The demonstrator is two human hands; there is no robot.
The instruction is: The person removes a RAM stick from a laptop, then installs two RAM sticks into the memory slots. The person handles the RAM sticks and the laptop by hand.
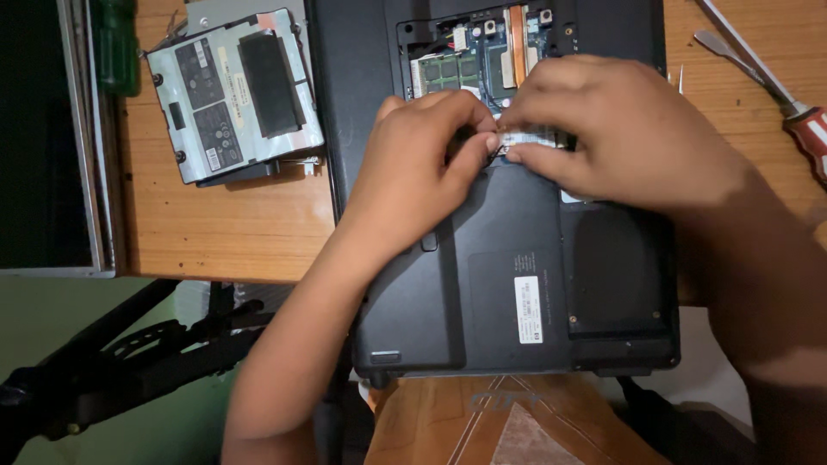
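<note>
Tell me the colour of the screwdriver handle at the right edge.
Red and white screwdriver handle, head view.

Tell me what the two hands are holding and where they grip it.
Left hand and right hand pinch a small card, its ends between fingertips, over the upturned black laptop.

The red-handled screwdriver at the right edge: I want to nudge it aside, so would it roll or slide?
The screwdriver would probably roll: its shaft and handle look round. It lies flat on the wooden desk, so tipping seems unlikely. It looks stiff, metal shaft and hard handle.
</note>
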